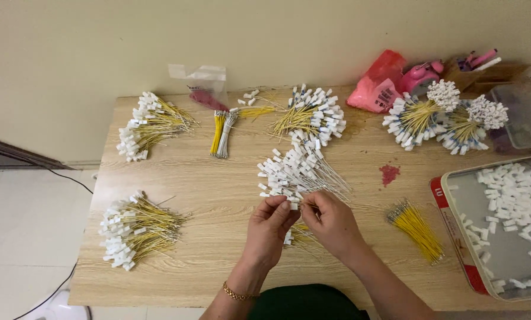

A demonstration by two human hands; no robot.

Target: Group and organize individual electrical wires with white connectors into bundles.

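Head view: a small white connector (293, 205) is pinched between the fingertips of the left hand (269, 228) and the right hand (332, 222), both closed on it, above the middle of the wooden table (218, 195). Which hand bears most of the grip cannot be told. A small bunch of yellow wires (301, 236) lies just under the hands. The white wired pile (298, 172) lies just beyond the fingertips.

For a clean fit, the connector is best kept steady in one hand while the wire end is guided straight in by the other, with the wrists held low.

Open tabletop is found to the left of the hands. A loose yellow wire bundle (416, 230) lies near on the right, and the tray of white connectors (455, 234) sits at the right edge. The near table edge lies close below the wrists.
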